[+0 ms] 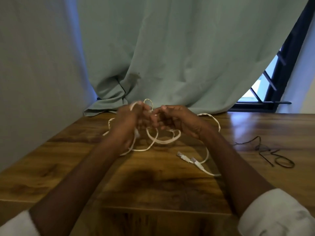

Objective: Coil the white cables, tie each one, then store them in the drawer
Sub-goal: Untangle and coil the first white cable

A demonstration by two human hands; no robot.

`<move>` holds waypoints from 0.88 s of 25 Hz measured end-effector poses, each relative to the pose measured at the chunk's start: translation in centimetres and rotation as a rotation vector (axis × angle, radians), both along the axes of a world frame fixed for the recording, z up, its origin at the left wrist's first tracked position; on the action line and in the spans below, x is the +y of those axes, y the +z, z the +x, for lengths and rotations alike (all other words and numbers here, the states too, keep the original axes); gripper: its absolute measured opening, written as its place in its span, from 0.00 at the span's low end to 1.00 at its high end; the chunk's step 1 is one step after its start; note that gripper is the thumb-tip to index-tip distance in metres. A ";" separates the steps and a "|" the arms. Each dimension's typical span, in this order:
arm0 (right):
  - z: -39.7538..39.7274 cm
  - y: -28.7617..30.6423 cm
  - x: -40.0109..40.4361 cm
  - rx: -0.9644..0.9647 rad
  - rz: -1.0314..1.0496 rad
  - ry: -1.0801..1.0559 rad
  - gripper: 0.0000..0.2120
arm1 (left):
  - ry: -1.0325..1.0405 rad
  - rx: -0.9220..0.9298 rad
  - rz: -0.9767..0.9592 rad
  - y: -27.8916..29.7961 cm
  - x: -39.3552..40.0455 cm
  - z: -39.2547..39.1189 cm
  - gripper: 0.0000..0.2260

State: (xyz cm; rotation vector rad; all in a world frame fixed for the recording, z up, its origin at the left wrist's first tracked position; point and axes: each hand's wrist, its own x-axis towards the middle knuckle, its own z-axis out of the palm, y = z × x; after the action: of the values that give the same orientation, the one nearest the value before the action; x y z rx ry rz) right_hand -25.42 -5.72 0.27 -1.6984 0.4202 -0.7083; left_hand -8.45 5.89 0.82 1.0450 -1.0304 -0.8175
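Wooden bench (170, 184) before a green curtain (170, 48). Early going, by the look of it: white cables (163, 142) sprawled loose mid-bench, none coiled or tied. Left hand (129, 123) curled round a strand, blurred; right hand (177, 120) curled and pinching at the tangle. Thin black wire (272, 154) lying well to the right. No drawer in view.

From my remote seat I saw a wooden table (170, 188) that carried a thin black wire (265, 150) lying loose toward its right side, while a pale green curtain (170, 53) hung behind it and a dark-framed window (265, 89) showed at the right.
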 end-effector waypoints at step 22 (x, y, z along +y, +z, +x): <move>-0.4 -3.5 -4.2 0.470 -0.826 -0.671 0.15 | 0.155 0.027 -0.317 1.8 -7.5 7.9 0.20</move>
State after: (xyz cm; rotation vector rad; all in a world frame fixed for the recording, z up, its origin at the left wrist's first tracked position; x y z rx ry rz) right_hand -25.77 -9.96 -3.19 -2.5526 1.1832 -1.0479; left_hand -0.57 -1.57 2.62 0.8281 -1.0040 -0.5203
